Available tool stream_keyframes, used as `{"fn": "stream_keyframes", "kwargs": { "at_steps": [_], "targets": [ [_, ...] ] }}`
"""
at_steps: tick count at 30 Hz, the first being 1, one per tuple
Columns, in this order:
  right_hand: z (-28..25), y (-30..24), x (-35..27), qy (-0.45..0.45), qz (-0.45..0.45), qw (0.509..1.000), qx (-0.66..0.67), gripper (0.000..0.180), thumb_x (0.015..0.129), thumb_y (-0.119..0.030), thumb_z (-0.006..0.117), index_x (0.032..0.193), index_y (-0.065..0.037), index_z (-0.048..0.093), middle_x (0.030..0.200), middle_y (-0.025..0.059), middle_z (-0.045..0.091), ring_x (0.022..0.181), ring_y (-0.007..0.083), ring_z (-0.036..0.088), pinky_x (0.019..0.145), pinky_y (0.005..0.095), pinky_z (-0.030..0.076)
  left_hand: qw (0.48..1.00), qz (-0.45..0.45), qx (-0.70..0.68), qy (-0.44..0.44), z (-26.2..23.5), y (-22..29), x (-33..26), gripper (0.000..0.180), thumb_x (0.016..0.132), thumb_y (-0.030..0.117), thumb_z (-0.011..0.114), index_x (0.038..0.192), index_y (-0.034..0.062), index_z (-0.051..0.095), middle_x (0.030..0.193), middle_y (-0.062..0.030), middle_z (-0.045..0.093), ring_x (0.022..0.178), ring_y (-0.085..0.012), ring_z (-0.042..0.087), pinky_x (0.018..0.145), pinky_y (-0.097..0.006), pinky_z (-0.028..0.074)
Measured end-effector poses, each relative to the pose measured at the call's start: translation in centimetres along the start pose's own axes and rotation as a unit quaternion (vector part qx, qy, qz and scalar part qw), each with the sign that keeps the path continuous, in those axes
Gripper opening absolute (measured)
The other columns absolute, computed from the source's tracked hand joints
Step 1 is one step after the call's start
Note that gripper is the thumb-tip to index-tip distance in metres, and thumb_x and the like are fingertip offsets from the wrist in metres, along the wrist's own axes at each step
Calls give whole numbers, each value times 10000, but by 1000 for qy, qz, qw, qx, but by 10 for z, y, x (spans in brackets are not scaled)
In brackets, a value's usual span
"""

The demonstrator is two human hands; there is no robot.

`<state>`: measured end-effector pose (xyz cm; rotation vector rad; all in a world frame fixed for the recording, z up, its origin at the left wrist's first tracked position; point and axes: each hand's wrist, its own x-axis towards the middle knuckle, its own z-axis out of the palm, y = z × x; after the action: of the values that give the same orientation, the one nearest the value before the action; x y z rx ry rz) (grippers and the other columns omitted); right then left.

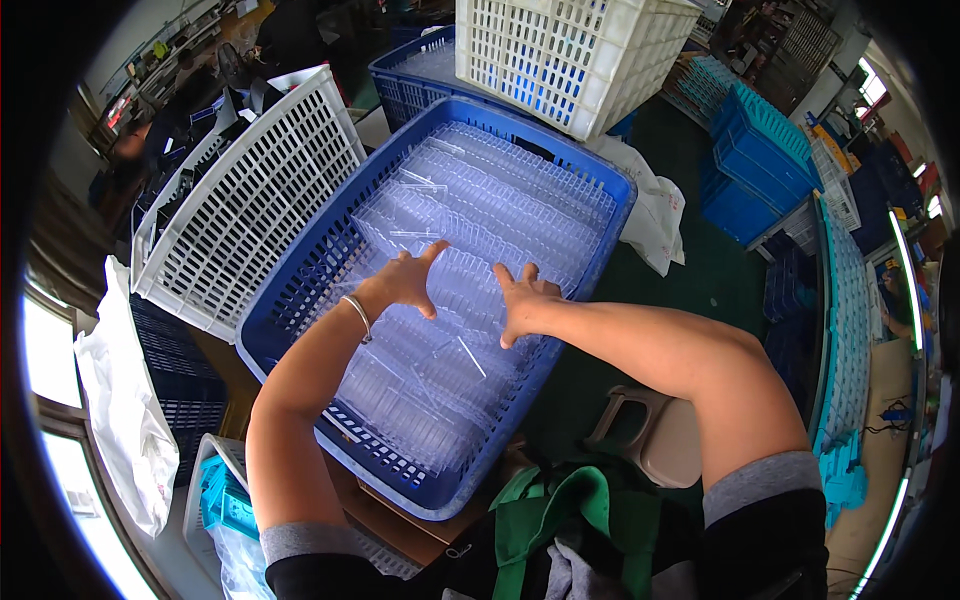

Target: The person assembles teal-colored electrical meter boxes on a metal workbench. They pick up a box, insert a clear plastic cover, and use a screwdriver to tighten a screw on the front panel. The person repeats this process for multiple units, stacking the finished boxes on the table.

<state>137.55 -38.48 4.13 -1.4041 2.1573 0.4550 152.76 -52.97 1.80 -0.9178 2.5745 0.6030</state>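
Observation:
A blue plastic basket (265, 325) holds many thin clear plastic pieces (500, 190), stacked on edge in close rows. Over the middle of these rows, my left hand (405, 283) has its thumb and fingers spread apart. Facing it from the right, my right hand (527, 300) is likewise open, thumb and fingers apart. A short row of the clear pieces (468, 275) lies between both hands; whether the fingertips touch it I cannot tell. Closer to me, several pieces (460, 360) lie loose and tilted across the rows. A bracelet (358, 318) circles my left wrist.
A white crate (250, 200) of dark parts leans at the left. Behind the basket, a cream crate (570, 60) stands on another blue basket (395, 85). A beige stool (660, 440) is at the right, with blue crates (750, 180) farther off.

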Motion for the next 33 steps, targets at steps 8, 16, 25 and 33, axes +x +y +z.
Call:
{"fn": "stream_keyframes", "kwargs": {
  "at_steps": [8, 16, 25, 33],
  "targets": [
    [-10, 13, -18, 33, -105, 992, 60, 958, 545, -268, 796, 1366, -231, 304, 1279, 237, 313, 990, 429, 572, 801, 423, 526, 993, -26, -49, 107, 14, -3, -21, 925, 565, 155, 752, 1363, 243, 291, 1018, -232, 566, 921, -351, 605, 768, -394, 519],
    [-7, 5, -15, 79, -166, 983, 9, 918, 537, -256, 786, 1346, -224, 355, 1254, 231, 337, 949, 401, 595, 797, 399, 531, 953, -124, -265, 81, 32, -4, -67, 890, 578, 153, 744, 1342, 294, 311, 1031, -175, 530, 740, -267, 624, 468, -307, 542],
    [-42, -14, -40, 118, -241, 959, -89, 890, 534, -244, 794, 1330, -220, 397, 1263, 222, 342, 897, 397, 615, 792, 424, 532, 904, -94, -385, 161, 36, -15, -103, 870, 607, 83, 734, 1349, 243, 309, 1029, -117, 561, 746, -192, 595, 450, -281, 507],
    [-102, -30, -67, 234, -275, 898, -251, 828, 528, -245, 818, 1276, -197, 467, 1275, 226, 376, 910, 340, 621, 765, 380, 516, 813, -61, -510, 275, 23, 4, -127, 925, 643, 20, 731, 1400, 210, 235, 1126, -74, 518, 817, -159, 569, 509, -264, 501]
  ]
}}
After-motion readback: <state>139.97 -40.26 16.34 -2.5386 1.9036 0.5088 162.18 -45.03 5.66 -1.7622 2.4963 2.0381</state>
